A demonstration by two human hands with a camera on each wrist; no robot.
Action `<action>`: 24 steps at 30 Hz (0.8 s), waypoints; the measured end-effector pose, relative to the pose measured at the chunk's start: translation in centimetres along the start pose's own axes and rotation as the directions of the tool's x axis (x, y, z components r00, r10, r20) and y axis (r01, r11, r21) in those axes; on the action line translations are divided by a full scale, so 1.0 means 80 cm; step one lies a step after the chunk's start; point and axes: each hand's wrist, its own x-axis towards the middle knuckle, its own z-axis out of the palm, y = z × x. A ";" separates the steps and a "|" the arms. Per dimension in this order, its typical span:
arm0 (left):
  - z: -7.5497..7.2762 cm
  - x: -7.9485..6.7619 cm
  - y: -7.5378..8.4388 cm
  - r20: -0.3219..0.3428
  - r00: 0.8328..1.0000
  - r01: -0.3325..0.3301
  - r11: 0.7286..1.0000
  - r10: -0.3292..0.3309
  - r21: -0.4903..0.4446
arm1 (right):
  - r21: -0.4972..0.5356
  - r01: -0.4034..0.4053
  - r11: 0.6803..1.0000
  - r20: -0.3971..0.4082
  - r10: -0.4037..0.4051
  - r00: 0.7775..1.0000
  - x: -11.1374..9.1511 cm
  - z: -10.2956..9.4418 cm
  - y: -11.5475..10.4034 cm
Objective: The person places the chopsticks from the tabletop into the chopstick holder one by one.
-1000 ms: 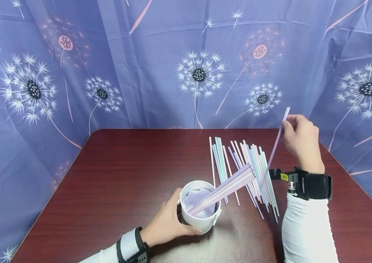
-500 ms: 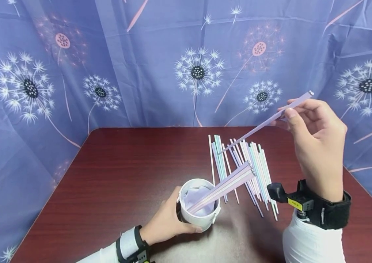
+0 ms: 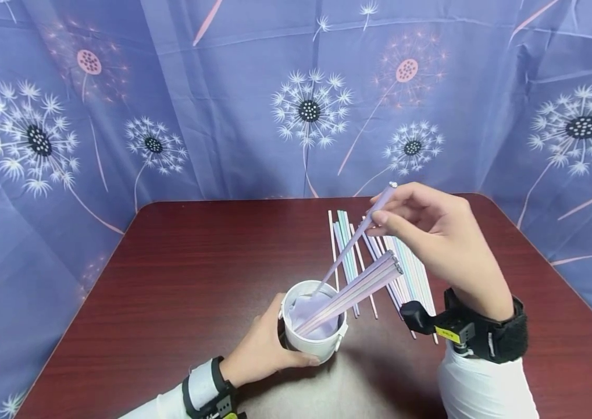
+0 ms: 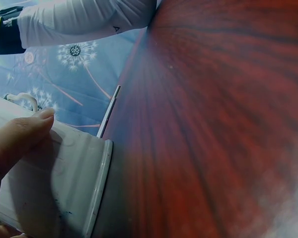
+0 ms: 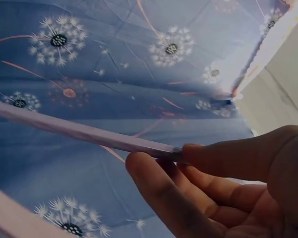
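In the head view my left hand point(image 3: 267, 343) grips a white round container point(image 3: 303, 352) with small side clips. Its mouth tilts up, showing a lilac interior. A bundle of lilac, white and pink chopsticks point(image 3: 356, 291) leans out of it to the right. My right hand point(image 3: 437, 238) pinches a single lilac chopstick point(image 3: 356, 233) near its silver-capped end; its lower tip is over the container's far rim. The right wrist view shows thumb and forefinger on that chopstick point(image 5: 89, 133). In the left wrist view my thumb point(image 4: 25, 131) lies along the container's wall point(image 4: 74, 178).
Several loose pastel chopsticks point(image 3: 345, 233) lie on the dark red table point(image 3: 196, 262) behind and right of the container, partly hidden by my right hand. A blue dandelion-print cloth point(image 3: 233, 105) hangs behind the table.
My right hand has lifted the lilac chopstick from the far right, turned it, and brought it left and down to the container. The left hand and container stay nearly in place.
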 end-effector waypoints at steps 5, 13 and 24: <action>0.000 0.000 -0.001 0.001 1.000 0.008 1.000 -0.008 -0.005 | -0.123 -0.052 0.991 0.103 0.065 0.993 0.003 0.015 0.004; 0.001 0.001 -0.001 -0.010 1.000 0.006 0.999 -0.005 0.043 | -0.238 0.000 0.971 0.100 0.025 0.995 0.007 0.015 0.009; 0.001 0.001 -0.003 -0.008 1.000 0.005 0.999 -0.005 0.033 | -0.308 -0.074 0.949 -0.043 0.064 0.997 0.006 -0.013 0.013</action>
